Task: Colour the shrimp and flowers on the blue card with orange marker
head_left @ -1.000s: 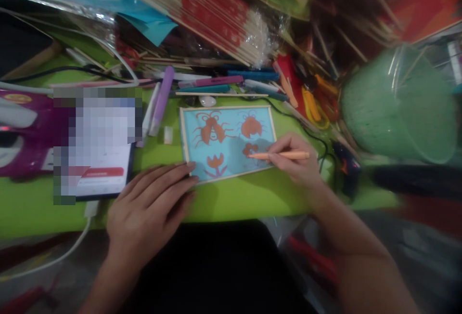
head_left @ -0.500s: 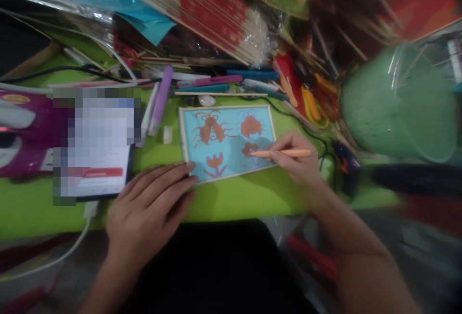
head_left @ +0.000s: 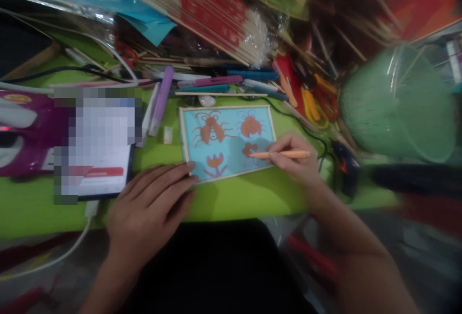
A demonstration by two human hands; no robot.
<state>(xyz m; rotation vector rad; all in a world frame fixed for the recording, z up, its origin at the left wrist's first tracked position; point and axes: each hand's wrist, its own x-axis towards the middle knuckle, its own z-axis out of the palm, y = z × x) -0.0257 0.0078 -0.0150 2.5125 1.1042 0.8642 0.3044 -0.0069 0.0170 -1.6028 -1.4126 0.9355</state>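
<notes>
A small framed picture [head_left: 231, 126] with a light blue ground and orange-brown insect and flower shapes lies on the green table [head_left: 234, 198]. My right hand [head_left: 298, 160] pinches an orange pen [head_left: 285, 154] whose tip touches a small orange shape at the picture's lower right. My left hand [head_left: 151, 213] lies flat with fingers stretched out, its fingertips pressing the frame's lower left corner.
A tablet [head_left: 96, 155] with a white cable lies to the left, beside a purple device [head_left: 21, 131]. Several pens and markers [head_left: 216, 83], wrapped bundles of sticks [head_left: 212, 15] and orange scissors [head_left: 314, 104] crowd the back. A green bucket [head_left: 397, 107] stands at the right.
The pen tip has shifted very slightly over the small orange shape. My left hand has not moved.
</notes>
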